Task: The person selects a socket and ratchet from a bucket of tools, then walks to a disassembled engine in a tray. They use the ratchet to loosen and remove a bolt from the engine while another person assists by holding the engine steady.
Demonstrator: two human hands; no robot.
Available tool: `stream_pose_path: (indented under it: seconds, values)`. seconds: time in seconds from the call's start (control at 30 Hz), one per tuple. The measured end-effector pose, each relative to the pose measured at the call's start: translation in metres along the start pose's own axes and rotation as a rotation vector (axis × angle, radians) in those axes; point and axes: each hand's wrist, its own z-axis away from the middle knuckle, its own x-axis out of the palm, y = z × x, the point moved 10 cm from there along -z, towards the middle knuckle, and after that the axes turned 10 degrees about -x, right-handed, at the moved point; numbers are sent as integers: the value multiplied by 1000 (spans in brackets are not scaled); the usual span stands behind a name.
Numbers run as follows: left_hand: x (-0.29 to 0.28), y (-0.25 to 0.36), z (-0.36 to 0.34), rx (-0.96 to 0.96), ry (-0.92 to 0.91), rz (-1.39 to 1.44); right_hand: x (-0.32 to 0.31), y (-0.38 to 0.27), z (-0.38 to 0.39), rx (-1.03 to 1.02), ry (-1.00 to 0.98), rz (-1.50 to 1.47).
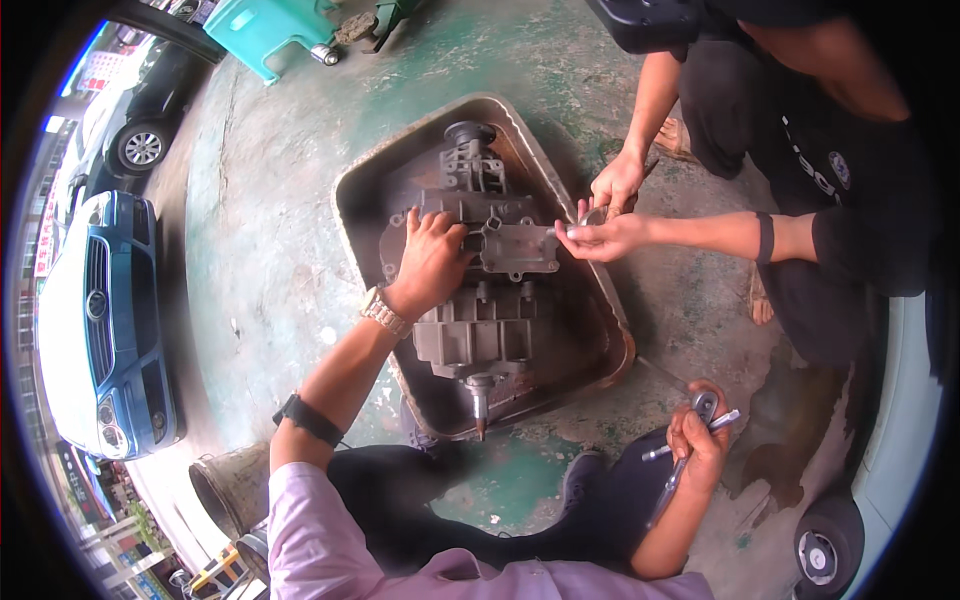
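Note:
A grey metal gearbox (475, 330) lies in a shallow, rusty-rimmed metal tray (345, 200) on the floor. My left hand (430, 255) rests on top of its housing, fingers apart, beside a bolted rectangular cover (520, 247). A shaft (480, 405) sticks out of the gearbox's near end. At the right, clear of the tray, my right hand (697, 440) is closed around a ratchet wrench (704, 405). A thin silver rod (728, 421) crosses the same grip. Opposite me, a co-worker's two hands (610, 225) hold a small metal piece beside the cover.
The co-worker, in dark clothes (850, 180), crouches at the right. A turquoise plastic stool (265, 35) and a small can (325, 54) stand beyond the tray. A bucket (228, 490) is near my left side. Cars (125, 320) are parked at left; a wheel (825, 545) shows lower right.

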Motion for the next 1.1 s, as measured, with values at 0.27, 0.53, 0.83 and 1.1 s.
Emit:
stream_pose_path:
  seconds: [0.27, 0.53, 0.83, 1.1]
  values:
    - [3, 13, -20, -71, 7, 189, 1, -3, 2, 34, 54, -20]
    - [37, 21, -36, 55, -125, 256, 1, -3, 2, -4, 13, -27]
    - [50, 16, -36, -13, -211, 158, 3, -5, 5, 43, 88, -14]
    - [21, 30, -31, -88, -95, 186, 3, -6, 5, 37, 91, -14]
